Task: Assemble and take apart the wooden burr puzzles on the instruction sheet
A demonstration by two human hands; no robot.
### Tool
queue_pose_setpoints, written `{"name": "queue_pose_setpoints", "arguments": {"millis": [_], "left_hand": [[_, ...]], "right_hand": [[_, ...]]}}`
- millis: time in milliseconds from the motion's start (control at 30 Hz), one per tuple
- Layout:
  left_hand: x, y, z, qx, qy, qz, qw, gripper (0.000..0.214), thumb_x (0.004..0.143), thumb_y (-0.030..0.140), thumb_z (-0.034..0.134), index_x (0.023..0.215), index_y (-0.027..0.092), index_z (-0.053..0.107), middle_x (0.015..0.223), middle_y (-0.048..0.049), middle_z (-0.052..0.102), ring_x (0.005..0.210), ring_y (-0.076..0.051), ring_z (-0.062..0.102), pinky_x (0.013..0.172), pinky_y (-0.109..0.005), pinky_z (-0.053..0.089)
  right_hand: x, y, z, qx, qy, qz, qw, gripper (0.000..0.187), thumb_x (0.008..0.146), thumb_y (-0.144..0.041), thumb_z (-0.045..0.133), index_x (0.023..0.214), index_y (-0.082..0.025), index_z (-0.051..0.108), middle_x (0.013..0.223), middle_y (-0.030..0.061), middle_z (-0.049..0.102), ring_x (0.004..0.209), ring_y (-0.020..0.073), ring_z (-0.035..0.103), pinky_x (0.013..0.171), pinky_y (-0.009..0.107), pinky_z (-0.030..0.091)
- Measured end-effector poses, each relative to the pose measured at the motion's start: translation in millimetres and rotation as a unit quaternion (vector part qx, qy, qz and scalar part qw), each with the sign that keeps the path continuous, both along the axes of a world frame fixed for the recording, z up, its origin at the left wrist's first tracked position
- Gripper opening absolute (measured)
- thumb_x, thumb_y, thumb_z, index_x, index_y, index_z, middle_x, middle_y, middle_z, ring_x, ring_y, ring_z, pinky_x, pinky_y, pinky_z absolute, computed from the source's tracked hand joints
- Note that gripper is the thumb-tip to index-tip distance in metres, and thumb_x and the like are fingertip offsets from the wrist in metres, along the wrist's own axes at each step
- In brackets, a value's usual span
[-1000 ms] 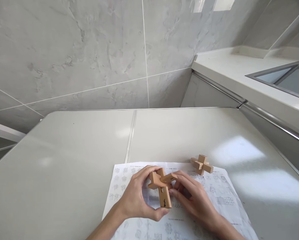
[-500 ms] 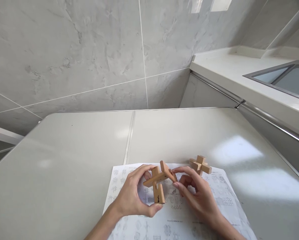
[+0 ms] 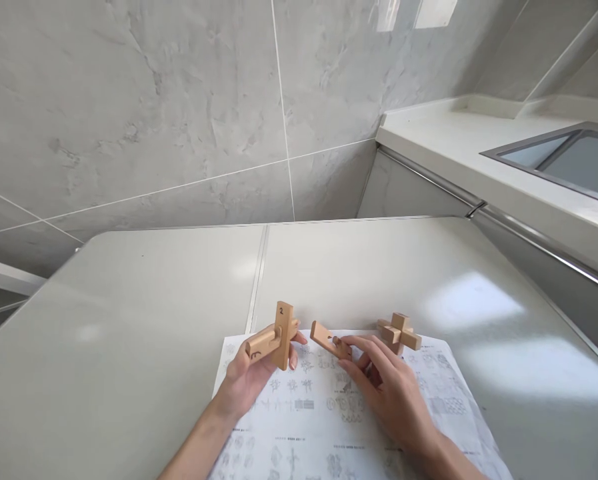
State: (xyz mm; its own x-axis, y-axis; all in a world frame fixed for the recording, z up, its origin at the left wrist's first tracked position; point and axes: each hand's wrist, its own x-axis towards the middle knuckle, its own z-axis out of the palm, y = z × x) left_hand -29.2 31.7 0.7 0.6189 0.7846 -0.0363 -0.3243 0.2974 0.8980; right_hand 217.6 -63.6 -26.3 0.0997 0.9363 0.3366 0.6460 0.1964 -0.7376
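In my left hand are two interlocked wooden puzzle pieces, crossed and raised above the sheet. The upright piece bears a "2"; the slanting one carries a dark mark like a "3" on its end. My right hand pinches a separate flat wooden puzzle piece by its right end, between thumb and fingertips. A notch shows near its middle, and a gap parts it from the crossed pair. Beneath both hands lies a printed paper sheet with rows of small drawings.
An assembled wooden burr puzzle stands at the sheet's back right edge. The pale table has a seam across it. A grey tiled wall rises behind, and a white counter with a sink is at right.
My left hand has turned the crossed pieces and moved them left, so the "2" now faces me. The right hand's piece, earlier close against them, is now apart.
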Motion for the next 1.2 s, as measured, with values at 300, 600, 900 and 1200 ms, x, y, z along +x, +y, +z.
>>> {"name": "queue_pose_setpoints", "arguments": {"millis": [300,600,900,1200], "left_hand": [[3.7,-1.6,-0.3,-0.093,-0.102,0.073,0.988,0.065,0.083,0.072,0.08,0.117,0.017,0.083,0.125,-0.0195,0.076,0.101,-0.036,0.071,0.081,-0.042,0.054],[4.0,-0.7,1.8,-0.102,-0.095,0.083,0.987,0.064,0.081,0.073,0.081,0.115,0.019,0.082,0.129,-0.0163,0.073,0.117,-0.038,0.069,0.081,-0.04,0.055],[0.9,-1.8,-5.2,-0.021,-0.023,-0.015,0.999,0.081,0.088,0.082,0.067,0.136,0.017,0.076,0.137,-0.021,0.073,0.125,-0.044,0.066,0.097,-0.049,0.051],[3.7,-5.6,2.8,-0.001,0.027,-0.088,0.996,0.09,0.083,0.084,0.072,0.143,0.018,0.068,0.145,-0.0239,0.068,0.127,-0.044,0.065,0.103,-0.053,0.05]], "right_hand": [[-2.3,-1.1,-0.9,0.036,-0.09,0.029,0.995,0.026,0.117,-0.03,0.047,0.128,-0.023,0.069,0.11,0.0087,0.08,0.073,0.0183,0.078,0.054,0.026,0.057],[-6.0,-2.8,-4.7,0.06,-0.152,0.043,0.986,0.027,0.116,-0.024,0.048,0.132,-0.023,0.069,0.107,0.0082,0.081,0.072,0.0207,0.08,0.052,0.03,0.054],[-6.4,-1.8,-3.5,0.06,-0.157,0.051,0.984,0.025,0.116,-0.023,0.048,0.131,-0.021,0.068,0.108,0.0084,0.08,0.074,0.021,0.079,0.054,0.031,0.051],[-6.4,-2.4,-3.2,0.062,-0.149,0.051,0.985,0.023,0.115,-0.026,0.052,0.128,-0.02,0.07,0.106,0.0082,0.079,0.075,0.02,0.078,0.055,0.03,0.053]]}}
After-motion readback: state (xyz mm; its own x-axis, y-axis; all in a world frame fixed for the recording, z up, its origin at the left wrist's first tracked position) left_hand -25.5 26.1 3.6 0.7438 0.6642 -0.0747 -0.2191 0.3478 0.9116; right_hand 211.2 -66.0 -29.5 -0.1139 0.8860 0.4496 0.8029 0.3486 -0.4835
